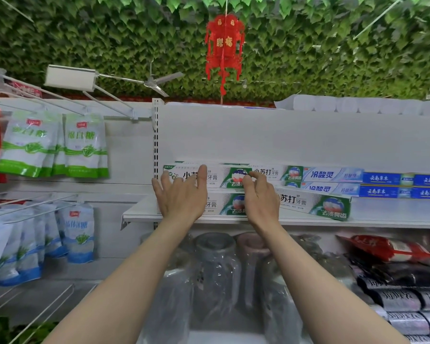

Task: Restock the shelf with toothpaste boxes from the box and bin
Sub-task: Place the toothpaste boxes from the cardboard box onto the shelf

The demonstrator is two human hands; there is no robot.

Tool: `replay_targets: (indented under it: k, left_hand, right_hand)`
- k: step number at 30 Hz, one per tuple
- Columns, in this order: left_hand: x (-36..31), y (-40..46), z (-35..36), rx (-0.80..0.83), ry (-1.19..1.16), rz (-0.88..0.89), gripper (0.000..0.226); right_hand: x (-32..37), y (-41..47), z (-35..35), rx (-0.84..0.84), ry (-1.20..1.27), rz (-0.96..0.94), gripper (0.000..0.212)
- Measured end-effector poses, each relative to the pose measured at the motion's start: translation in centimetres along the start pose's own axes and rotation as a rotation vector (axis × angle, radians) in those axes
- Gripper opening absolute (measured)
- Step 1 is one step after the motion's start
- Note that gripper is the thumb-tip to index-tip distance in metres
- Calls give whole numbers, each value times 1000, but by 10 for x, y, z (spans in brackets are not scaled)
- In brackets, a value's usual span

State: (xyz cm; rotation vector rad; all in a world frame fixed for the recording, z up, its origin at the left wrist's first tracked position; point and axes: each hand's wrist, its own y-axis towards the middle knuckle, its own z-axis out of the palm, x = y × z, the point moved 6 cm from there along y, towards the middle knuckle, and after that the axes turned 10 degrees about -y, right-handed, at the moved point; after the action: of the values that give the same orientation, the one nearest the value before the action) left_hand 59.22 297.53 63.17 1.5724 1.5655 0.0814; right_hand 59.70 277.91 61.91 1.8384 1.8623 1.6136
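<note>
Both hands, left (181,194) and right (260,197), are spread flat on the top box (216,176), squaring it up. Shelf (382,220) already has several stacked to their right, so probably well underway; supply isn't in view.

2 hands (181,194), ~8 toothpaste boxes (330,209)

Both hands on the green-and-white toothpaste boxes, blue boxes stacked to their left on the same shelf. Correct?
Not quite. In the head view the blue boxes sit to the right of the green-and-white toothpaste boxes, not left. Both the left hand and right hand touch those boxes, on the same shelf.
</note>
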Motion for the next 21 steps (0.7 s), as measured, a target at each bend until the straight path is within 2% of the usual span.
replay_targets:
  k: [2, 4, 7, 9, 10, 14, 17, 19, 21]
  left_hand:
    - [-18, -6, -4, -18, -93, 40, 110]
    - [-45, -19, -7, 5, -239, 94, 89]
    - [-88, -37, -2, 52, -630, 195, 57]
    - [-108, -46, 10, 112, -911, 191, 49]
    - [-116, -49, 21, 159, -991, 163, 54]
    - [-142, -62, 69, 323, -1029, 89, 75]
    - [-150, -74, 98, 402, -976, 31, 75]
    - [-148, -82, 111, 427, -930, 7, 69]
    - [-148, -87, 115, 427, -900, 19, 66]
  right_hand:
    - [1, -1, -8, -12, 43, 11, 43]
    - [-1, -1, -18, -39, 70, 18, 42]
    - [-10, -3, -40, -85, 119, 31, 41]
    - [-20, -5, -58, -128, 159, 46, 39]
    - [-26, -7, -68, -153, 176, 55, 38]
    - [-62, -12, -103, -255, 178, 110, 35]
    - [-94, -15, -128, -364, 66, 159, 35]
    - [-116, -12, -136, -352, -34, 194, 42]
    - [-137, -8, -134, -262, -80, 219, 49]
